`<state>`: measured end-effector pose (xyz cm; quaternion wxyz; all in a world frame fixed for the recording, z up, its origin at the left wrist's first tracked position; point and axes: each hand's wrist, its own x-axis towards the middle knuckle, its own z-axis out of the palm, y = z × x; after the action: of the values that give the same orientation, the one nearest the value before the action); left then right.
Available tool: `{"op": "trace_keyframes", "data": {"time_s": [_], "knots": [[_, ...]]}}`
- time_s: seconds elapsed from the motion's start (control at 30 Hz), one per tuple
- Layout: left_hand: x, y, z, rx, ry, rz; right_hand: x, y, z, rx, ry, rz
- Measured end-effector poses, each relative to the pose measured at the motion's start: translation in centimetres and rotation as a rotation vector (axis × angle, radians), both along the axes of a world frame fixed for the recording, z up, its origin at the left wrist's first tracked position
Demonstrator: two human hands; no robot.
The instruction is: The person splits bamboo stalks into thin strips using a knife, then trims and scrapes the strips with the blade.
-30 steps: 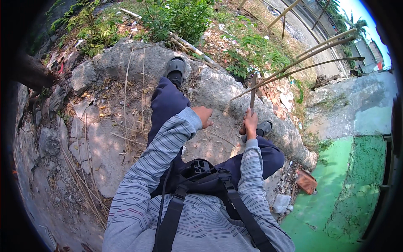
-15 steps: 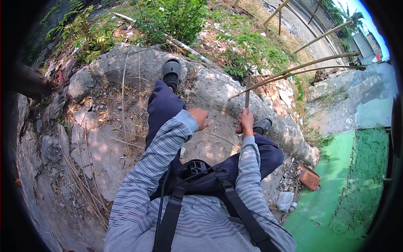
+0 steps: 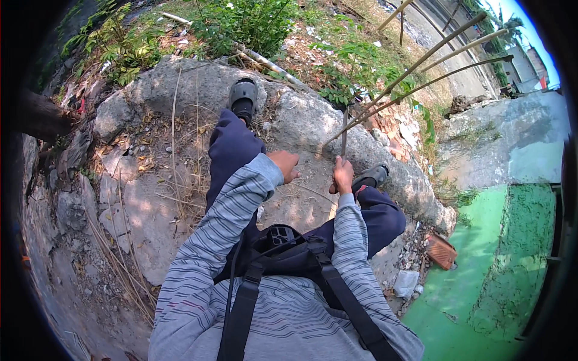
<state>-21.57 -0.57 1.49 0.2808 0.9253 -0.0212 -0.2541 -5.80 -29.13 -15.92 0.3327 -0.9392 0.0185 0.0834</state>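
My right hand (image 3: pixel 342 175), in front of my right shin, is closed round the handle of a narrow, dark, flat blade like a machete (image 3: pixel 345 139), which points away from me. Just beyond that hand the blade crosses two long thin bamboo pieces (image 3: pixel 412 70). Their near ends come together close to the blade, and their far ends spread apart toward the upper right. My left hand (image 3: pixel 285 166) hangs between my knees, its fingers loosely bent, with nothing visible in it. A gap separates it from the bamboo.
A broken concrete ledge (image 3: pixel 301 123) curves ahead, my left shoe (image 3: pixel 244 96) on it. My right shoe (image 3: pixel 371 175) is beside the right hand. Shrubs (image 3: pixel 253 27) and litter lie beyond. Dry stalks (image 3: pixel 123 253) are at left; a reddish-brown tray-like piece (image 3: pixel 442 251) and green wall (image 3: pixel 469 265) at right.
The bamboo pieces' far ends have spread wider, the upper one swinging up. My right hand and the blade have shifted slightly left. The left hand is nearly still.
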Motion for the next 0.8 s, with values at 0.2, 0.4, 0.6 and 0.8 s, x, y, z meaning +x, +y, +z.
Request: {"op": "trace_keyframes", "data": {"time_s": [0.2, 0.4, 0.6, 0.8], "knots": [[-0.2, 0.2, 0.4, -0.007, 0.009, 0.006, -0.2, -0.1, 4.9, 0.076, -0.079, -0.044], [-1.0, 0.9, -0.2, 0.002, -0.001, 0.024, 1.6, 2.9, 13.0, 0.466, 0.036, -0.138], [-0.2, 0.5, -0.6, -0.011, -0.038, 0.012, 0.2, 3.0, 1.8, 0.294, 0.187, -0.17], [-0.5, 0.5, -0.1, -0.006, 0.03, 0.016, 0.3, 3.0, 5.9, 0.489, 0.131, -0.127]]}}
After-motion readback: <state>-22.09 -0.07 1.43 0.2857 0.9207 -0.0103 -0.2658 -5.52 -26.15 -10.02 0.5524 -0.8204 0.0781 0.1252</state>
